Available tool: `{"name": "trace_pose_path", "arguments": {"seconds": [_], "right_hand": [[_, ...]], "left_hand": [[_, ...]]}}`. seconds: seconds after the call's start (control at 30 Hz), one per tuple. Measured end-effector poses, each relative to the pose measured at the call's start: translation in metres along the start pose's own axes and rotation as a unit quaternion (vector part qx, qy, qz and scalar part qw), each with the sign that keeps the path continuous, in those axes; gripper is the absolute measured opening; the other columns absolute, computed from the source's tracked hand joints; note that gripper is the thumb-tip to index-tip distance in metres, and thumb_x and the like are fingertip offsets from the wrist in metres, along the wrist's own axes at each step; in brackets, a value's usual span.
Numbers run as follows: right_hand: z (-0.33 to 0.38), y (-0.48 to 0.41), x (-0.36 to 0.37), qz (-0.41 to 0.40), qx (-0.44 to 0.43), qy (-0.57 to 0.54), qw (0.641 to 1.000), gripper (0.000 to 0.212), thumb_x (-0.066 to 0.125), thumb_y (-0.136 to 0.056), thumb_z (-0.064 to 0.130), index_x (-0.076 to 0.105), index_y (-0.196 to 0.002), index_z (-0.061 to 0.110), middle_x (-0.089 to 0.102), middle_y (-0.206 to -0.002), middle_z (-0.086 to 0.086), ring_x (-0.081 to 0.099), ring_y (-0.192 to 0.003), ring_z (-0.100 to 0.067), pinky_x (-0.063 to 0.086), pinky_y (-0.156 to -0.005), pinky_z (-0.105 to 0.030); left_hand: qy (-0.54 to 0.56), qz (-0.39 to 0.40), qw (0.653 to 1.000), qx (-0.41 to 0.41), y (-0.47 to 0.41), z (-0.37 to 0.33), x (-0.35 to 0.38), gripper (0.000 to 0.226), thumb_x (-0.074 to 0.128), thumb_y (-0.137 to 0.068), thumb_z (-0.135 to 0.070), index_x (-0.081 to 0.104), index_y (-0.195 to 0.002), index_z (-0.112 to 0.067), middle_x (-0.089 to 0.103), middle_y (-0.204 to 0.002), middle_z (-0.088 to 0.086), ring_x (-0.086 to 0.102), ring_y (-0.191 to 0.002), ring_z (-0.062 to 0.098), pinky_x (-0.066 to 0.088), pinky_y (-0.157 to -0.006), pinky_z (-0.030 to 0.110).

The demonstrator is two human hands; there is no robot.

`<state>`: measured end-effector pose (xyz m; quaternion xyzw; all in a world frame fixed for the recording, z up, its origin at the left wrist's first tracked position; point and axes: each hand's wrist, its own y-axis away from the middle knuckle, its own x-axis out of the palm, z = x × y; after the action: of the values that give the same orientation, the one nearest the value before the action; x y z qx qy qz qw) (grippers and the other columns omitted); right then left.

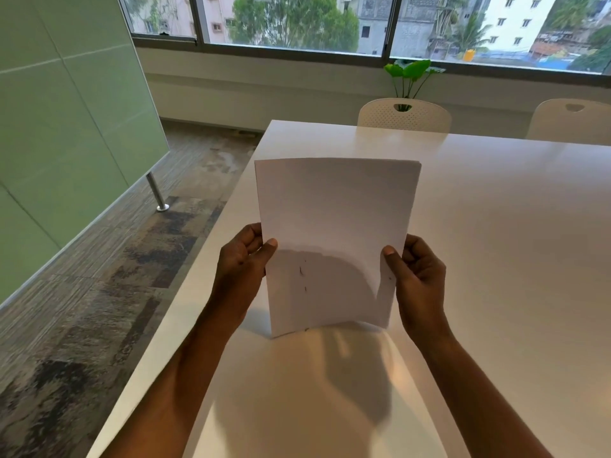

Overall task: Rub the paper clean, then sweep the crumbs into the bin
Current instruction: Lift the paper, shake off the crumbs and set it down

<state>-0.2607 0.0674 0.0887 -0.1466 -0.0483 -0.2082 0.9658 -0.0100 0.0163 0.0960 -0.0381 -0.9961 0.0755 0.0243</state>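
The paper (337, 206), a thin white stack, stands almost upright over the near-left part of the tabletop (512, 233). The left grip (243, 259) pinches its left edge, thumb on the near face and fingers curled behind. The right grip (418, 272) holds the right edge the same way. The sheet bows a little and its near-right corner curls forward. Its bottom edge sits at or just above the white surface; I cannot tell whether it touches. A few short dark marks (301, 271) show on the lower left of the near face, and a smaller speck lies close to the right thumb.

The tabletop's left edge runs diagonally from far to near, just left of the left forearm. Beyond it lies patterned grey floor (99, 292), with open room up to a green glass partition (66, 127) on a metal foot (158, 193). To the right of the paper the tabletop stretches wide and bare. Two white chairs (404, 115) are tucked against its far edge. A leafy plant (411, 72) stands behind the nearer chair under the window (297, 21); its base is hidden.
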Motion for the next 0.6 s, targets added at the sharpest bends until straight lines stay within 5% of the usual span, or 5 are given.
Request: {"name": "trace_pose_path", "arguments": {"seconds": [0.2,0.6], "right_hand": [[-0.003,0.009,-0.003,0.008,0.002,-0.018,1.000,0.015,0.062,-0.095,0.001,0.069,-0.104,0.010,0.075,-0.101,-0.007,0.072,-0.089,-0.027,0.058,-0.075,-0.034],[-0.006,0.020,-0.001,-0.016,-0.011,-0.043,0.999,0.013,0.059,-0.098,0.004,0.068,-0.106,0.009,0.074,-0.102,-0.009,0.072,-0.090,-0.030,0.059,-0.072,-0.031]], "left_hand": [[-0.037,-0.011,0.999,0.035,0.022,0.006,0.008,0.021,0.056,-0.101,-0.026,0.065,-0.120,-0.020,0.074,-0.112,0.003,0.069,-0.108,0.024,0.056,-0.094,0.055],[-0.036,-0.016,0.995,0.092,0.029,0.005,0.015,0.023,0.052,-0.098,-0.031,0.066,-0.115,-0.023,0.073,-0.108,-0.002,0.069,-0.105,0.021,0.059,-0.090,0.040]]}}
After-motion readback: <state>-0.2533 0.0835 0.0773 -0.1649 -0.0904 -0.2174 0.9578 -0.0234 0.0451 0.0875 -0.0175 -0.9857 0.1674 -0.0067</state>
